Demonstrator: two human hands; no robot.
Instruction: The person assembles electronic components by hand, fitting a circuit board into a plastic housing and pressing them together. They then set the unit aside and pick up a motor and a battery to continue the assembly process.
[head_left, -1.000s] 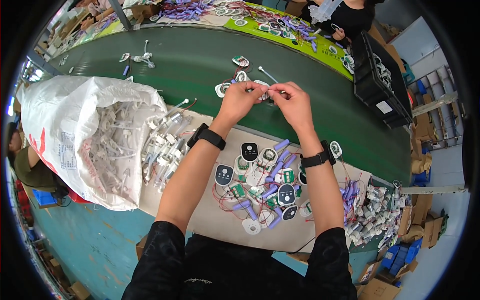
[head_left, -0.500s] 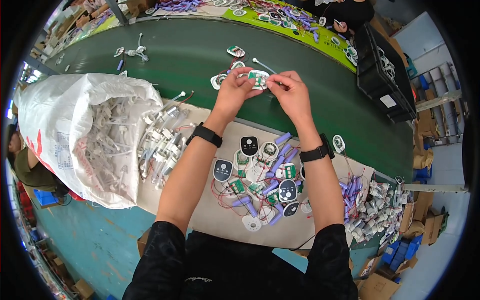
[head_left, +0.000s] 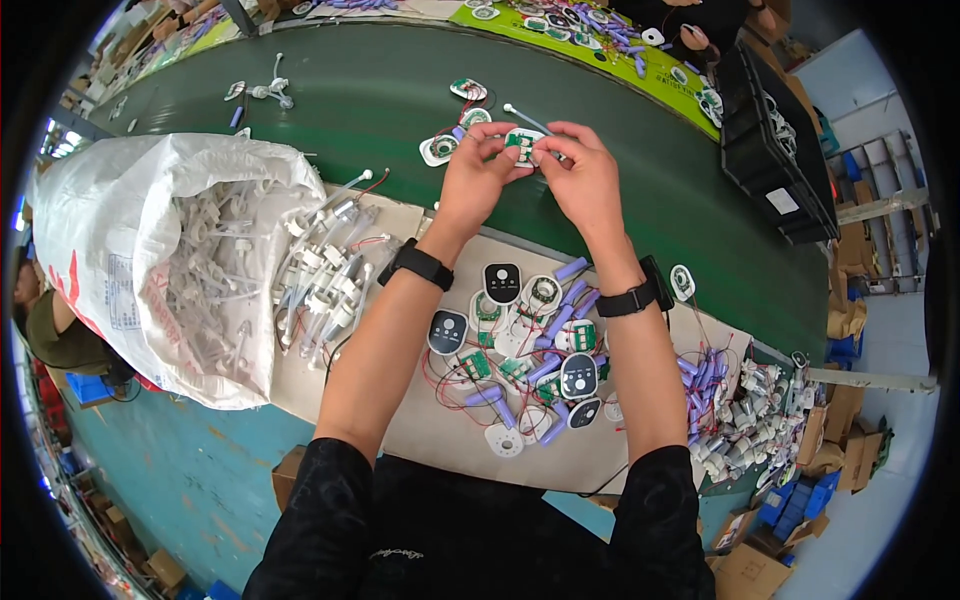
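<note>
Over the green conveyor belt, my left hand (head_left: pixel 476 178) pinches the left side of a white rounded plastic cover with a green circuit board (head_left: pixel 521 143) in it. My right hand (head_left: pixel 582 178) is closed at the board's right edge, thumb and forefinger pressed on it; any wire in those fingertips is too small to make out. A thin tube with a white tip (head_left: pixel 524 118) lies behind the fingers. To the left of the board, white covers with round parts (head_left: pixel 438 150) and red wires rest on the belt.
Between my forearms, a pile of panels, circuit boards and purple battery cells (head_left: pixel 484 394) covers the beige worktop (head_left: pixel 420 432). At left lies a white woven sack (head_left: pixel 105 250) of pump parts, with more pumps (head_left: pixel 325 290) beside it. A black crate (head_left: pixel 765 150) stands far right.
Both hands have shifted slightly with the board, and the fingers of my right hand have closed in nearer to my left. The view has tilted a little.
</note>
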